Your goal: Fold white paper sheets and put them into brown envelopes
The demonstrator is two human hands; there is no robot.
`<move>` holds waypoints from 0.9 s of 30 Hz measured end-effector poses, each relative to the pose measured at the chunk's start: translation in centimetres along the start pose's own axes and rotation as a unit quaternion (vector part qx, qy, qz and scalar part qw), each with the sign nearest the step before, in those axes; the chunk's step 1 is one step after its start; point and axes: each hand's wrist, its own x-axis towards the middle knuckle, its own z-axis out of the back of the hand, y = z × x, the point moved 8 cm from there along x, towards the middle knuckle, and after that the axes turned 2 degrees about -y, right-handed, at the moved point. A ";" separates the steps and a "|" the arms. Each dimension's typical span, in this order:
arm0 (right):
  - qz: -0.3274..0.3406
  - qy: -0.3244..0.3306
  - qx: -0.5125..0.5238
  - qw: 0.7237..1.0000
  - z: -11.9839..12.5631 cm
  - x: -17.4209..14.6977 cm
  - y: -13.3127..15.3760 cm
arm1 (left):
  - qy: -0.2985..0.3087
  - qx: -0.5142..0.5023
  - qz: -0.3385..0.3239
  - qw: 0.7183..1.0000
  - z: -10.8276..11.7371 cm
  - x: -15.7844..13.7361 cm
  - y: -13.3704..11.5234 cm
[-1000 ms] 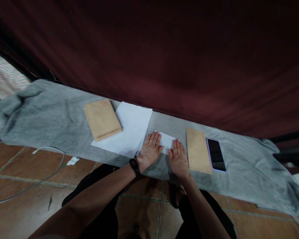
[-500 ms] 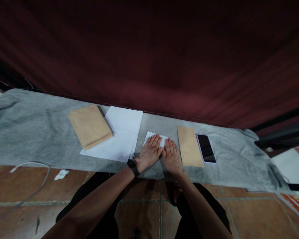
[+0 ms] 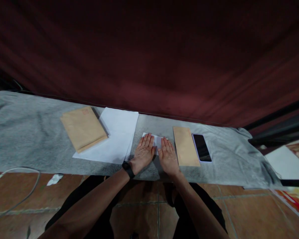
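Both palms lie flat on a small piece of folded white paper, which they mostly cover. My left hand, with a black band at the wrist, presses on its left part, fingers stretched forward. On its right part rests my right hand, fingers also straight and flat. A single brown envelope lies just right of my right hand. To the left is a stack of large white sheets, partly under a pile of brown envelopes.
A phone in a purple case lies beside the single envelope. Grey cloth covers the narrow bench, which ends at a dark red curtain. A pale cable and a crumpled white scrap are on the tiled floor at left.
My hands have spread slightly apart, showing more of the paper between them. Both stay flat on it. The whole view has shifted a little.
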 end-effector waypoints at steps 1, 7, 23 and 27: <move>0.012 0.012 0.007 1.000 -0.1 0.1 0.4 | 0.001 0.001 -0.001 1.000 -0.1 0.0 0.0; 0.020 0.047 -0.002 0.999 -1.4 0.2 1.4 | 0.006 -0.005 -0.001 1.000 -0.4 -0.1 0.3; -0.028 0.008 -0.034 0.999 -1.5 -0.2 -1.7 | -0.024 0.009 0.063 0.998 0.7 0.0 2.1; -0.033 0.009 -0.026 0.999 -1.5 -0.2 -1.8 | -0.028 -0.004 0.005 1.000 1.2 -0.4 0.3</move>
